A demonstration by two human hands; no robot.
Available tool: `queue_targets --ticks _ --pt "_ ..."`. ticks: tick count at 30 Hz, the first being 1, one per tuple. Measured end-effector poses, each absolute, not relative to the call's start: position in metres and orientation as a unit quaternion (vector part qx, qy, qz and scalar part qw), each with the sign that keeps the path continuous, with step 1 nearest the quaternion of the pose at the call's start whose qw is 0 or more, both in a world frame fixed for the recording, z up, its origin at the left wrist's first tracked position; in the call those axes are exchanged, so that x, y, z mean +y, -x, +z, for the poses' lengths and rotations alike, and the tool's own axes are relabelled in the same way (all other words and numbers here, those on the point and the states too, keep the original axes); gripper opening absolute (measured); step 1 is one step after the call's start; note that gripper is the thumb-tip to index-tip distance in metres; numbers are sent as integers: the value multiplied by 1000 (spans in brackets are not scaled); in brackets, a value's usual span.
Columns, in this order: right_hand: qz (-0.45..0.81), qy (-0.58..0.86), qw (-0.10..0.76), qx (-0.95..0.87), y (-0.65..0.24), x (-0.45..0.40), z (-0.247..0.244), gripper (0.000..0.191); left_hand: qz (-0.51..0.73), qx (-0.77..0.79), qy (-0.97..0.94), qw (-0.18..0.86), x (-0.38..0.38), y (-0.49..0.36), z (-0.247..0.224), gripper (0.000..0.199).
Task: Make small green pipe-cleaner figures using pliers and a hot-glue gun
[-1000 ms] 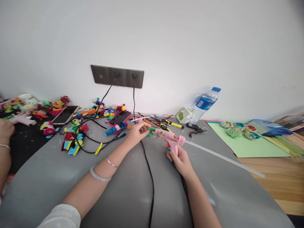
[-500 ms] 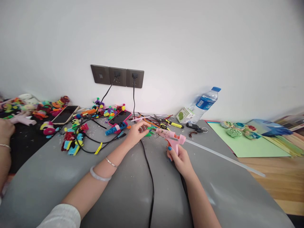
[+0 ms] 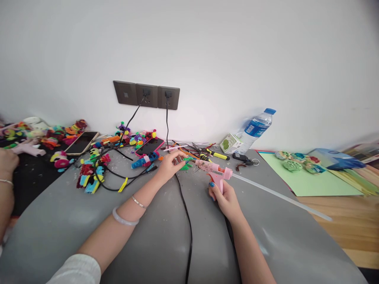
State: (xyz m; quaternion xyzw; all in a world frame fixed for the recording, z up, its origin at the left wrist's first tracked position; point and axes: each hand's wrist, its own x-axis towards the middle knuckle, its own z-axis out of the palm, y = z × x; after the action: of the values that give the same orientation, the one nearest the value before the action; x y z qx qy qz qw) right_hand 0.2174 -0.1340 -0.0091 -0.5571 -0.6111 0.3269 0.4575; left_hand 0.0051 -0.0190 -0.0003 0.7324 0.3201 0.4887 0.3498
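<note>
My right hand (image 3: 226,198) is wrapped round the handle of a pink glue gun (image 3: 218,173), its nozzle pointing left. A long translucent glue stick (image 3: 281,196) sticks out of the back of the gun. Close to the nozzle, my left hand (image 3: 171,165) pinches a small bright green pipe cleaner piece (image 3: 186,167), partly hidden by the fingers. The nozzle tip looks very near the green piece; whether they touch I cannot tell. Left of that hand lies a blue fuzzy pipe cleaner figure (image 3: 145,159) with a pink band.
Behind my hands lie pliers (image 3: 217,154), a pink-edged phone (image 3: 150,146) and pipe cleaner strips. A bottle (image 3: 256,130), small box (image 3: 230,142) and keys (image 3: 245,159) stand right. Black cables (image 3: 189,236) cross the grey table. Another person's hand (image 3: 8,159) is at far left.
The glue gun has shifted very slightly to the right in my right hand. My left hand stays almost where it was, with the green piece.
</note>
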Motion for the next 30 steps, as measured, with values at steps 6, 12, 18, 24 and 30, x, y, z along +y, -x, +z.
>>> queue_targets --ticks 6,12,18,24,30 --pt "318 566 458 -608 -217 -135 -6 47 490 322 -732 347 -19 -5 1 11" --pt "321 567 460 -603 -214 -136 -1 48 501 312 -734 337 -17 -4 0 10" --pt "309 581 464 -594 -214 -135 -4 48 509 310 -733 328 -16 -4 0 10" --pt "300 592 492 -563 -216 -136 -8 44 516 317 -722 336 -17 -4 1 10" --pt "290 547 626 -474 -223 -138 -7 39 521 315 -710 354 -17 -4 2 12"
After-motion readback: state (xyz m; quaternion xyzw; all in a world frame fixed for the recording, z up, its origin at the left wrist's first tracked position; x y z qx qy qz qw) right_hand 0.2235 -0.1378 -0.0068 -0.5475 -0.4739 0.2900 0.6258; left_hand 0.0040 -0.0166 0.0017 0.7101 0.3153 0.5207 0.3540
